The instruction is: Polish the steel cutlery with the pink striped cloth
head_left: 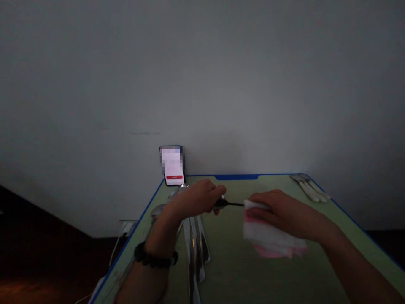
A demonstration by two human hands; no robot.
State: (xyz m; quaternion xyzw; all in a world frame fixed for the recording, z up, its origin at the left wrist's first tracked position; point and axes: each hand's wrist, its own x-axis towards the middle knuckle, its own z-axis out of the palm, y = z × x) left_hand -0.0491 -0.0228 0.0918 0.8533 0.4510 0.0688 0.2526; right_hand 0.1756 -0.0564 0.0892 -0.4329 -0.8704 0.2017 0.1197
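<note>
My left hand [202, 196] is closed on the broad dark head of a metal spoon [236, 204], held level above the table; the fingers hide part of the head. From there the thin neck runs right into a white and pink cloth [268, 236]. My right hand [272, 207] grips this cloth around the handle end, which is covered, and loose folds hang below. Under my left forearm lie several metal utensils [196, 249] with shiny handles toward me. A spoon bowl [157, 210] shows at their far end, left of my wrist.
A phone [174, 169] with a lit screen leans on the wall [253, 84] at the table's back left. At the back right corner lie several utensils with pale handles [311, 192]. The green table [234, 270] has a blue edge. A white cable [115, 245] hangs at left.
</note>
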